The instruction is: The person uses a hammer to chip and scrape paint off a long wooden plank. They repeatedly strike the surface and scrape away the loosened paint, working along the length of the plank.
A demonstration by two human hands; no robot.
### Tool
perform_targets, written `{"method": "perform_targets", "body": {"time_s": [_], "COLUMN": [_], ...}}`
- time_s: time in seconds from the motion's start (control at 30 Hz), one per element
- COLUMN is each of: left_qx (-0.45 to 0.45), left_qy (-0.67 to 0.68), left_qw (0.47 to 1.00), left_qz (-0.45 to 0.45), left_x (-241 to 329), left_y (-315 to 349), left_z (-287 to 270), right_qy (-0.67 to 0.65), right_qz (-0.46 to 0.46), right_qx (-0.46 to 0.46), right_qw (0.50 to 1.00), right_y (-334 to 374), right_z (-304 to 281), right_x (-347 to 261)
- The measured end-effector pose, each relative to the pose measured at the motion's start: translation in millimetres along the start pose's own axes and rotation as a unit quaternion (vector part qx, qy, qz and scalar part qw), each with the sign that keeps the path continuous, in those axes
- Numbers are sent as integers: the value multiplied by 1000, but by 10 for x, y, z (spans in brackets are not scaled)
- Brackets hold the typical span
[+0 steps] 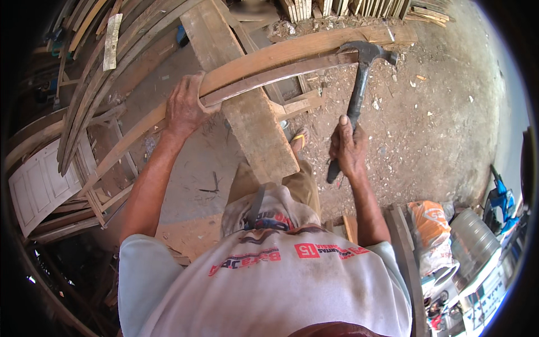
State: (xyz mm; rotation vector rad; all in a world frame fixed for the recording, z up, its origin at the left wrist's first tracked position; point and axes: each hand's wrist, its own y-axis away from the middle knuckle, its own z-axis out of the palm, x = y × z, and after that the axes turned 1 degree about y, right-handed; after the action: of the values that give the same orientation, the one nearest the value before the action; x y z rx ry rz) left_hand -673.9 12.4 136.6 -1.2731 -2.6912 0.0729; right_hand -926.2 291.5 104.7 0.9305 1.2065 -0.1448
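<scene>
My right hand [349, 147] is closed round the dark grip of a claw hammer [358, 92]. The hammer's head is raised toward the far side, over the right end of the wood. On the left, my left hand [186, 105] grips a long wooden plank [297, 51], its fingers partly hidden beneath. A thinner wooden strip [281, 80] runs along the plank's near edge, one end close to that hand. Both pieces cross above a wide, worn board [255, 132] that extends away from my lap.
Long timber strips [84, 95] stack up at the left, beside a white panelled door [48, 182]. Upright wood pieces [337, 8] line the far side. Wood chips litter the concrete floor [432, 118]. An orange-and-white sack [429, 230] and a clear plastic container [474, 241] stand at lower right.
</scene>
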Motion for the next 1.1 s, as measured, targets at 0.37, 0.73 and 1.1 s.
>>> {"method": "perform_targets", "body": {"time_s": [0.37, 0.73, 1.1], "left_qx": [-26, -4, -24], "left_qy": [-19, -23, -3], "left_qw": [999, 1000, 1000], "left_qz": [-11, -6, 9], "left_x": [-4, 46, -110], "left_y": [-11, 31, -29], "left_z": [-32, -7, -17], "right_qy": [-17, 19, -17], "right_qz": [-6, -23, -32], "right_qx": [22, 77, 11], "right_qw": [1000, 997, 999], "right_y": [196, 87, 318], "right_z": [534, 580, 506], "right_x": [231, 392, 373]}}
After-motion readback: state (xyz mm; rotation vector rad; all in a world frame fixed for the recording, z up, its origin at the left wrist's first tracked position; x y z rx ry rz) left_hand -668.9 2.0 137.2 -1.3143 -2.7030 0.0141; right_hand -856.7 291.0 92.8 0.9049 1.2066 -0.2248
